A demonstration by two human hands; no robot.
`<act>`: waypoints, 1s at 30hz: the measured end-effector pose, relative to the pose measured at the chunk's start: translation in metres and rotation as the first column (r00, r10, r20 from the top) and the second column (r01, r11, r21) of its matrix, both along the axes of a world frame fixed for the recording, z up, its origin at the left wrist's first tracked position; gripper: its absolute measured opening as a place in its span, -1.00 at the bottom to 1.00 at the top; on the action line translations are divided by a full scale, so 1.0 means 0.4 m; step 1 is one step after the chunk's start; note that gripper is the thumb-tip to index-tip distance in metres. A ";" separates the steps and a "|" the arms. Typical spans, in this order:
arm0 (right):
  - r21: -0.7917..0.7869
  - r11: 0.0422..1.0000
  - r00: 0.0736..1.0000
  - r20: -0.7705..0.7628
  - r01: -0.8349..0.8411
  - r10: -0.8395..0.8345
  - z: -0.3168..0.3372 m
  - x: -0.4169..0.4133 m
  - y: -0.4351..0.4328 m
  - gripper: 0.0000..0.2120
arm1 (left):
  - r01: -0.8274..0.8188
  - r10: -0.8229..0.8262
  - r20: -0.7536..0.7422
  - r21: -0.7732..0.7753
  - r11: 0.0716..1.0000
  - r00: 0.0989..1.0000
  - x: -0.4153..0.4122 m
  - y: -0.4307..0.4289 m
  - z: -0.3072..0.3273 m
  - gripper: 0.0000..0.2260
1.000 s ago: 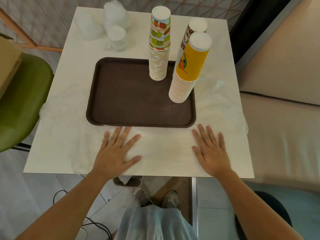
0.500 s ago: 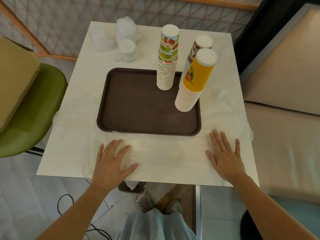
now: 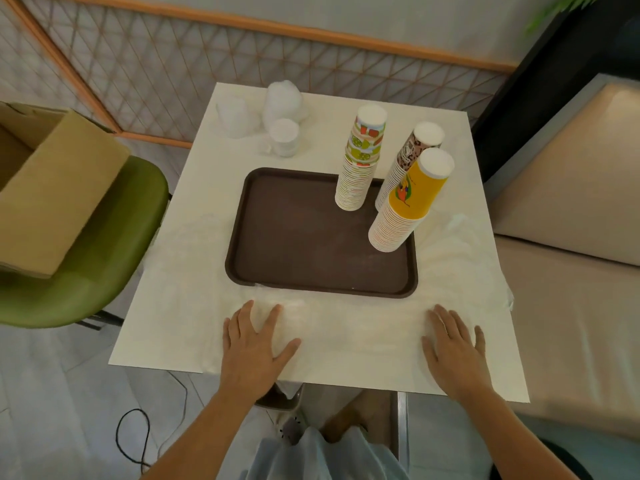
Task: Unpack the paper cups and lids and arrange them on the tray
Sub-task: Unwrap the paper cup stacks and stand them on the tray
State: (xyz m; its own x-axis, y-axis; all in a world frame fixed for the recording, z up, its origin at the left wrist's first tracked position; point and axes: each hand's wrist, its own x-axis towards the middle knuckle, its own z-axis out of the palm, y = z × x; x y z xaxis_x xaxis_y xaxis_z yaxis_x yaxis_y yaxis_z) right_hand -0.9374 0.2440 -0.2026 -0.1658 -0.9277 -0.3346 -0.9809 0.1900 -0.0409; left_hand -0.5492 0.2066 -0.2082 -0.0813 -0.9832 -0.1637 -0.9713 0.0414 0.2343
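Note:
A dark brown tray (image 3: 294, 244) lies in the middle of the white table (image 3: 194, 168). Three upside-down stacks of paper cups stand at the tray's right side: a fruit-patterned stack (image 3: 360, 161), a brown-patterned stack (image 3: 412, 154) behind, and a yellow-topped stack (image 3: 408, 206) at the front right. White lids in clear wrapping (image 3: 277, 116) sit at the table's far left corner. My left hand (image 3: 252, 344) and my right hand (image 3: 453, 348) lie flat, fingers spread, on crumpled clear plastic (image 3: 346, 327) near the table's front edge, holding nothing.
A green chair (image 3: 104, 244) at the left carries an open cardboard box (image 3: 52, 188). A beige sofa (image 3: 568, 220) runs along the right. A lattice screen (image 3: 173, 74) stands behind the table. A black cable (image 3: 131, 441) lies on the floor.
The view has pulled back and tilted up, so the table looks farther away. Both hands stay flat on the plastic at the front edge.

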 end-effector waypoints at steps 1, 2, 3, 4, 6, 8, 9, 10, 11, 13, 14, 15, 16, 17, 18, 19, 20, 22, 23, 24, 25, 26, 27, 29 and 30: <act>0.003 1.000 1.000 -0.008 0.005 -0.005 0.009 0.003 -0.005 -0.45 | -0.010 0.010 -0.016 0.000 1.000 1.000 0.002 0.000 0.005 -0.26; -0.018 1.000 1.000 -0.021 -0.002 0.002 0.018 0.006 -0.009 -0.47 | -0.022 0.022 -0.032 0.000 1.000 0.999 0.005 0.001 0.009 -0.25; -0.064 0.998 0.999 -0.037 -0.019 0.016 0.027 0.009 -0.011 -0.50 | -0.040 0.040 -0.048 -0.001 0.999 0.998 0.011 -0.001 0.013 -0.24; -0.139 0.990 0.998 -0.055 -0.039 0.031 0.036 0.015 -0.010 -0.50 | -0.067 0.067 -0.068 0.001 0.998 0.995 0.018 -0.002 0.018 -0.23; -0.295 0.953 0.997 -0.058 -0.066 0.051 0.053 0.032 -0.005 -0.52 | -0.143 0.142 -0.125 0.003 0.990 0.982 0.030 -0.005 0.031 -0.20; -0.409 0.910 0.998 -0.026 -0.065 0.059 0.073 0.061 0.000 -0.56 | -0.197 0.194 -0.184 0.004 0.980 0.963 0.037 -0.008 0.043 -0.18; -0.454 0.889 0.998 -0.002 -0.064 0.070 0.083 0.081 0.001 -0.58 | -0.212 0.208 -0.207 0.002 0.977 0.956 0.040 -0.010 0.050 -0.19; -0.489 0.870 0.996 0.024 -0.064 0.088 0.089 0.102 0.004 -0.58 | -0.225 0.219 -0.227 -0.001 0.974 0.949 0.042 -0.014 0.058 -0.20; -0.514 0.855 0.993 0.052 -0.068 0.110 0.094 0.125 0.007 -0.59 | -0.244 0.235 -0.248 -0.004 0.970 0.940 0.042 -0.021 0.066 -0.22; -0.543 0.837 0.979 0.130 -0.064 0.159 0.107 0.176 0.002 -0.61 | -0.295 0.276 -0.313 -0.016 0.955 0.909 0.039 -0.043 0.090 -0.30; -0.551 0.832 0.969 0.172 -0.056 0.179 0.117 0.202 -0.009 -0.62 | -0.319 0.291 -0.351 -0.023 0.948 0.890 0.035 -0.059 0.107 -0.35; -0.556 0.830 0.957 0.213 -0.049 0.199 0.129 0.228 -0.027 -0.64 | -0.335 0.298 -0.385 -0.032 0.942 0.874 0.029 -0.078 0.126 -0.39; -0.560 0.827 0.942 0.255 -0.042 0.220 0.144 0.254 -0.050 -0.64 | -0.344 0.296 -0.415 -0.043 0.938 0.860 0.023 -0.099 0.147 -0.42; -0.565 0.825 0.922 0.300 -0.035 0.245 0.158 0.279 -0.078 -0.64 | -0.348 0.288 -0.447 -0.058 0.936 0.847 0.017 -0.124 0.168 -0.45; -0.566 0.824 0.898 0.350 -0.024 0.266 0.172 0.302 -0.111 -0.64 | -0.351 0.278 -0.482 -0.066 0.934 0.831 0.012 -0.152 0.188 -0.47; -0.558 0.830 0.873 0.400 -0.009 0.279 0.188 0.324 -0.147 -0.63 | -0.357 0.277 -0.524 -0.057 0.932 0.806 0.007 -0.184 0.206 -0.49; -0.540 0.842 0.848 0.449 0.008 0.280 0.205 0.346 -0.186 -0.62 | -0.369 0.287 -0.570 -0.032 0.929 0.770 0.004 -0.220 0.225 -0.50; -0.461 0.886 0.791 0.558 0.046 0.249 0.243 0.388 -0.273 -0.60 | -0.393 0.318 -0.644 0.029 0.919 0.696 -0.003 -0.299 0.259 -0.51; -0.407 0.912 0.752 0.618 0.057 0.229 0.262 0.409 -0.321 -0.58 | -0.403 0.331 -0.664 0.049 0.914 0.670 -0.007 -0.340 0.276 -0.51; -0.357 0.932 0.712 0.670 0.060 0.211 0.279 0.431 -0.370 -0.57 | -0.412 0.342 -0.679 0.063 0.909 0.649 -0.011 -0.382 0.295 -0.51; -0.320 0.945 0.678 0.709 0.063 0.195 0.291 0.452 -0.420 -0.55 | -0.422 0.348 -0.695 0.071 0.904 0.629 -0.015 -0.424 0.311 -0.51; -0.289 0.954 0.647 0.742 0.074 0.175 0.302 0.475 -0.473 -0.53 | -0.431 0.354 -0.710 0.078 0.899 0.609 -0.018 -0.467 0.326 -0.51; -0.252 0.963 0.609 0.780 0.100 0.141 0.312 0.498 -0.526 -0.51 | -0.440 0.361 -0.723 0.087 0.894 0.589 -0.020 -0.511 0.337 -0.51; -0.145 0.971 0.495 0.868 0.191 0.033 0.326 0.543 -0.631 -0.48 | -0.452 0.380 -0.751 0.123 0.884 0.539 -0.019 -0.604 0.345 -0.51; -0.095 0.968 0.433 0.901 0.233 -0.016 0.328 0.564 -0.683 -0.48 | -0.458 0.394 -0.761 0.144 0.877 0.515 -0.018 -0.652 0.343 -0.50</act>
State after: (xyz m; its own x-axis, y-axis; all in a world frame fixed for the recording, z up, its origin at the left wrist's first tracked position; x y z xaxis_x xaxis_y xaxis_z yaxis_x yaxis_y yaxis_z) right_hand -0.7119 -0.0291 -0.0714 0.0033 -0.9793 -0.2025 -0.3444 0.1890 -0.9196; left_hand -0.5564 -0.0543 -0.0711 0.2898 -0.9394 -0.1834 -0.3492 -0.2822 0.8936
